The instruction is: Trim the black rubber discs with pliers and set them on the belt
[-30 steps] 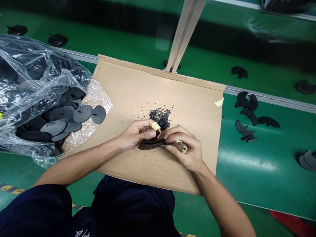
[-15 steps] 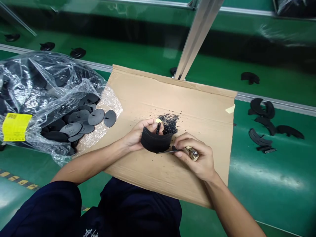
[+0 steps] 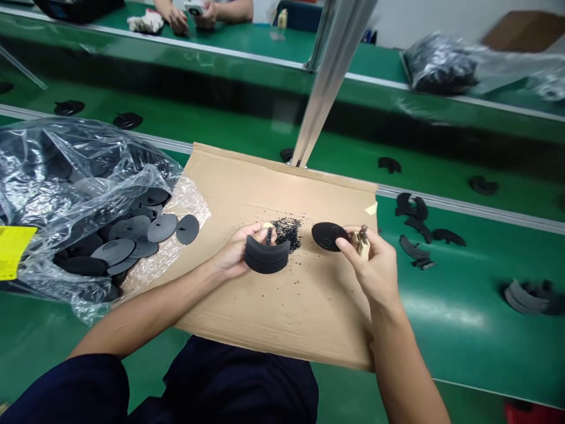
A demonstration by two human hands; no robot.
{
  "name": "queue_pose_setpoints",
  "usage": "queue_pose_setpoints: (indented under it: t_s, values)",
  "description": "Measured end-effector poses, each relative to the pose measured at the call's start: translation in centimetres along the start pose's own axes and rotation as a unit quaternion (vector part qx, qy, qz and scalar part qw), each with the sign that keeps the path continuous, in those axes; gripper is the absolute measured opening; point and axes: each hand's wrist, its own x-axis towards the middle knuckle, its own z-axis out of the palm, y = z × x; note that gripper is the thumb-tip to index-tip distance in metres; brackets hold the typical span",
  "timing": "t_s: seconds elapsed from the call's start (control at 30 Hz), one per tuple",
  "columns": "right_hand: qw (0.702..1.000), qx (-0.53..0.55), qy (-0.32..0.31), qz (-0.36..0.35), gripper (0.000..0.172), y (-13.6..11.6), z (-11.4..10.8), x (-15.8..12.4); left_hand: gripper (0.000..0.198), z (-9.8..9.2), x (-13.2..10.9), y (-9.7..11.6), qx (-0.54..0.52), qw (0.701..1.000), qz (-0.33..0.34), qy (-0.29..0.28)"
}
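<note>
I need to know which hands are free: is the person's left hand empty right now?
No, the left hand holds a stack of curved black pieces over the cardboard sheet.

The right hand drew away from the stack in the left hand, out to the right, and came up pinching a black disc alongside the knife. Blade and stack, touching before, ended well apart.
</note>
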Motion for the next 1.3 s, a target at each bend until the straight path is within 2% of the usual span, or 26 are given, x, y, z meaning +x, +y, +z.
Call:
queue_pose_setpoints:
  t_s: [0.07,0.17,0.27,0.37,0.4,0.43,0.47,0.53,0.63,0.7,0.73,0.8,0.9,1.03,1.1,1.2,1.3]
  values:
    - [0.994,-0.099,-0.035,0.014,0.021,1.0,-1.3,0.7,0.038,0.2,0.0,0.2,-0.008,1.0,0.006,0.003]
    - [0.961,-0.237,-0.121,0.081,0.015,1.4,-2.2,0.3,0.044,0.6,-0.8,0.3,0.005,1.0,0.0,-0.006]
    - [0.952,-0.269,-0.073,0.124,0.017,0.2,-2.0,-1.5,0.045,0.4,-1.9,0.1,0.054,0.998,-0.012,-0.021]
    - [0.957,-0.254,-0.024,0.136,0.023,-1.6,-0.3,-3.7,0.045,-0.1,-2.3,-0.2,0.085,0.996,-0.021,-0.015]
    - [0.967,-0.215,-0.033,0.128,0.021,-2.2,0.7,-4.5,0.046,-0.2,-2.4,-0.3,0.089,0.996,-0.024,-0.009]
    - [0.986,-0.088,-0.067,0.125,0.023,-2.7,1.8,-5.3,0.048,-0.2,-2.4,-0.4,0.091,0.996,-0.025,-0.002]
    - [0.986,0.035,-0.098,0.132,0.027,-3.2,3.0,-6.1,0.05,-0.1,-2.5,-0.5,0.091,0.995,-0.025,0.004]
    - [0.958,0.203,-0.115,0.169,0.043,-3.8,5.3,-7.6,0.052,0.2,-2.9,-0.7,0.095,0.995,-0.023,0.01]
    - [0.925,0.303,-0.082,0.212,0.06,-4.2,7.5,-9.0,0.053,0.3,-3.3,-1.2,0.117,0.993,-0.019,0.007]
    - [0.919,0.319,-0.065,0.222,0.065,-4.2,7.1,-9.4,0.053,0.0,-3.4,-1.7,0.137,0.99,-0.017,-0.002]
    - [0.922,0.31,-0.051,0.228,0.065,-4.0,6.3,-9.4,0.054,-0.1,-3.4,-1.9,0.146,0.989,-0.014,-0.012]
    - [0.932,0.263,-0.004,0.248,0.064,-3.3,3.2,-9.4,0.055,-0.6,-3.4,-2.3,0.162,0.986,-0.006,-0.035]
    - [0.937,0.148,0.137,0.286,0.052,-1.3,-4.0,-9.6,0.055,-0.9,-3.3,-2.6,0.178,0.982,-0.005,-0.061]
    - [0.897,0.039,0.264,0.352,0.028,2.1,-14.8,-10.8,0.056,-1.2,-3.0,-3.1,0.195,0.979,-0.026,-0.06]
    - [0.869,-0.008,0.307,0.388,0.029,3.3,-19.0,-11.6,0.057,-1.4,-2.6,-3.3,0.199,0.978,-0.034,-0.056]
    - [0.831,-0.064,0.352,0.425,0.037,4.6,-23.4,-12.5,0.058,-1.8,-2.0,-3.4,0.2,0.977,-0.056,-0.058]
    - [0.804,-0.112,0.381,0.442,0.039,5.5,-25.8,-12.8,0.059,-1.8,-1.9,-3.3,0.204,0.975,-0.074,-0.054]
